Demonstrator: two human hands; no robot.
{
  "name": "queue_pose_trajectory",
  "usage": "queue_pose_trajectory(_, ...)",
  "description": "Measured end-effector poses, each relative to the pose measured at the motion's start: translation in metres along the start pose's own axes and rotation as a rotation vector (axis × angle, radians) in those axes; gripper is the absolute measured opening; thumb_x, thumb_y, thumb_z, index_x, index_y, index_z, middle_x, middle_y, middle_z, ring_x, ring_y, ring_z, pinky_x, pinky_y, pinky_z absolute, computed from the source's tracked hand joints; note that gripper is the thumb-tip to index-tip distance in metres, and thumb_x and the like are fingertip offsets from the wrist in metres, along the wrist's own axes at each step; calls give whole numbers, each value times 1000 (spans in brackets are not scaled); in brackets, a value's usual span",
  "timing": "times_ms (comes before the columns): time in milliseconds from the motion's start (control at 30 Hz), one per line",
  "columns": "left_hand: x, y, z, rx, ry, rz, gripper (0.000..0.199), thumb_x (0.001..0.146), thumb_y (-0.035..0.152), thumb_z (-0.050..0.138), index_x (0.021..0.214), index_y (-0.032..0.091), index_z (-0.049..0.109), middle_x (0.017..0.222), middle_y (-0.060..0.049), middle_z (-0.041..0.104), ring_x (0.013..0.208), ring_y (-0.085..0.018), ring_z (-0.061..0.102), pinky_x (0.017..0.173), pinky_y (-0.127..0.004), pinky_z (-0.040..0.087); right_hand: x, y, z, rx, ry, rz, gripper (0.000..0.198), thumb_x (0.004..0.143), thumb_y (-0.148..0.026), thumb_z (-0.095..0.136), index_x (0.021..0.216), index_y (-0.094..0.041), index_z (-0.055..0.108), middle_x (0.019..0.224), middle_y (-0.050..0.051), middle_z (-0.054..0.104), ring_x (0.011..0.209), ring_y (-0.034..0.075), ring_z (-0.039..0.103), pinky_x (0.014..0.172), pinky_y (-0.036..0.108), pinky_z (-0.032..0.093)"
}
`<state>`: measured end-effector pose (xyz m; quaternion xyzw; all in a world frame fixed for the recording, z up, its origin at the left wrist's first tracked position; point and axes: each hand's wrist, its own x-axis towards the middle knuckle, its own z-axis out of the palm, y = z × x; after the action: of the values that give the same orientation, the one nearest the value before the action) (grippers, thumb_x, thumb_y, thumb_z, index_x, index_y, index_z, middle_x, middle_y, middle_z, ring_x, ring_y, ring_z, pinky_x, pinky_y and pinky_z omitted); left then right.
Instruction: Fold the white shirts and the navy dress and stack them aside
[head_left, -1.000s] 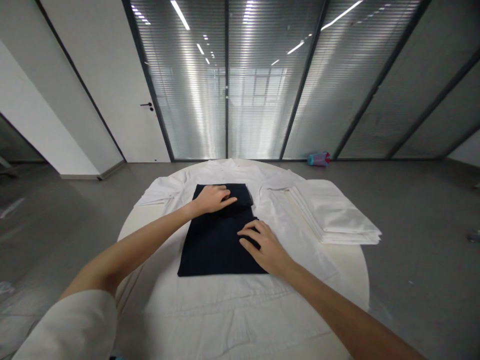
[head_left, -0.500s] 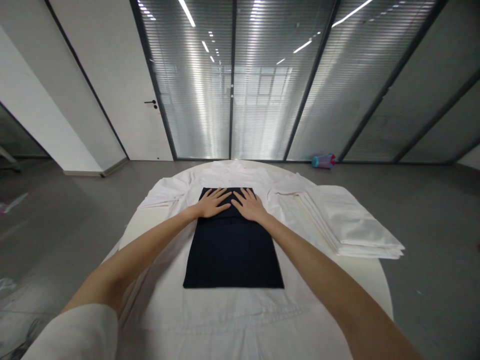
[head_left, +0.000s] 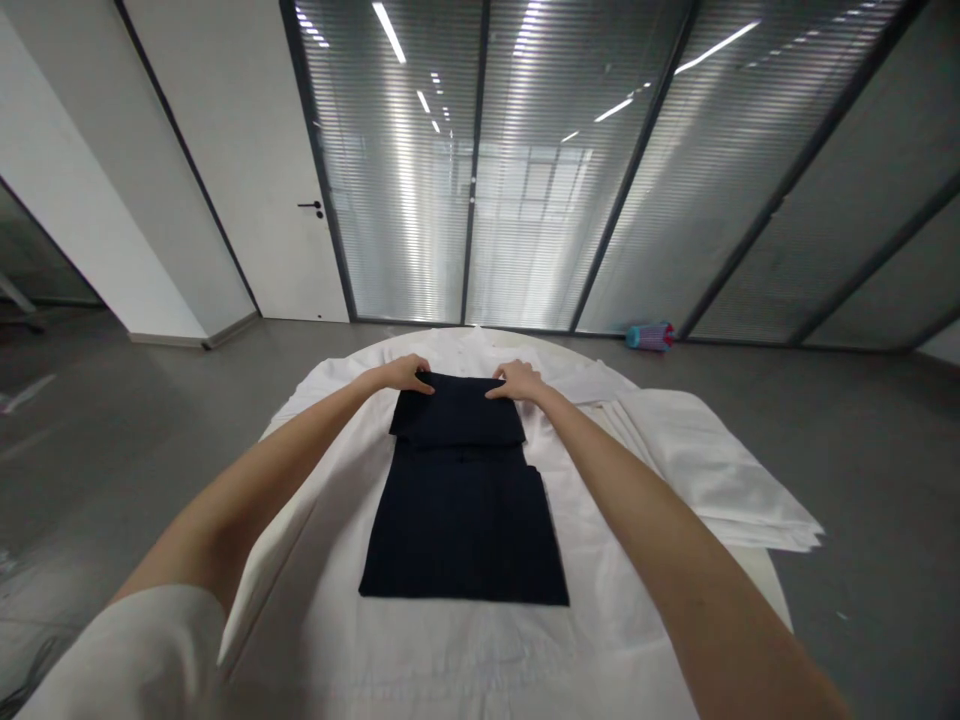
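Observation:
A dark navy folded garment (head_left: 461, 525) lies in the middle of a white garment (head_left: 450, 650) spread over a round table. Its far part is folded over toward me as a flap across the rest. My left hand (head_left: 407, 374) pinches the far left corner, thumb on top and fingers behind the edge. At the far right corner, my right hand (head_left: 517, 382) grips the same edge in the same way. The fingertips behind the cloth are partly hidden.
A stack of folded white cloth (head_left: 705, 450) lies at the table's right, overhanging the rim (head_left: 776, 585). On the floor beyond, a blue and red container (head_left: 649, 337) lies by the glass partition (head_left: 525, 200). A white door (head_left: 247, 180) stands at the back left.
My hands lay flat on the navy garment's far part; now they have moved apart and grip its far corners. The folded flap has shifted slightly left and sits a bit raised.

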<state>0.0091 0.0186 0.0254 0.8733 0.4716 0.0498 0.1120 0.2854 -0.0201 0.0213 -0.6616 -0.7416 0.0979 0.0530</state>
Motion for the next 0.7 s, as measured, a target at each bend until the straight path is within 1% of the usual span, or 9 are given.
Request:
queue_pose_trajectory(100,-14,18,-18,16,91,97,30,76,40,73,96,18,68,103,-6,72,93,-23,64,80,-28,50,-11,0,-14,12,58,-55,39,82,-36,77,118,-20,69,135,15,59,124,33,54,100,47,43)
queue_pose_trajectory(233,-45,43,-31,30,191,210,21,87,31,65,101,17,61,102,-4,69,90,-19,62,77,-25,47,-34,0,-29,53,66,-213,52,82,-24,76,131,-17,61,126,10,66,110,22,62,93,29,46)
queue_pose_trajectory(333,-74,57,-38,54,231,222,19,90,32,63,104,20,59,104,-3,67,91,-20,61,76,-26,45,-57,-4,-41,49,124,-252,40,84,-18,71,123,-13,66,119,12,68,107,24,62,91,30,45)
queue_pose_trajectory(400,-100,65,-39,76,285,243,19,90,35,64,103,21,59,105,-3,65,90,-20,60,75,-27,44,-84,-8,-48,29,217,-298,28,85,-18,67,113,-14,69,110,11,68,103,25,61,90,34,43)
queue_pose_trajectory(467,-133,73,-32,87,346,298,18,93,37,61,101,22,58,104,-4,63,90,-20,60,76,-29,44,-124,-11,-48,-5,318,-407,21,84,-18,67,105,-17,69,101,9,67,98,25,60,88,36,42)
queue_pose_trajectory(533,-170,81,-15,95,360,390,18,97,39,56,99,22,59,104,-6,62,92,-20,59,80,-30,45,-173,-14,-38,-48,366,-548,18,83,-14,66,101,-19,67,96,7,65,95,24,59,88,37,41)
queue_pose_trajectory(600,-207,90,9,121,270,510,22,98,43,53,98,22,61,104,-7,63,94,-21,59,84,-32,45,-223,-17,-18,-108,328,-664,21,83,-11,67,102,-20,66,101,7,65,98,25,58,89,39,41)
queue_pose_trajectory(633,-224,94,21,136,194,564,25,97,47,55,98,23,63,103,-7,64,94,-22,60,84,-33,45,-244,-18,-6,-140,269,-711,20,83,-12,68,101,-20,66,101,7,65,96,25,59,88,39,42)
queue_pose_trajectory(700,-248,102,39,135,74,623,33,92,56,59,99,24,65,102,-8,66,92,-22,60,84,-34,46,-274,-21,15,-146,153,-763,14,85,-20,71,99,-20,67,94,5,65,90,23,59,84,39,44)
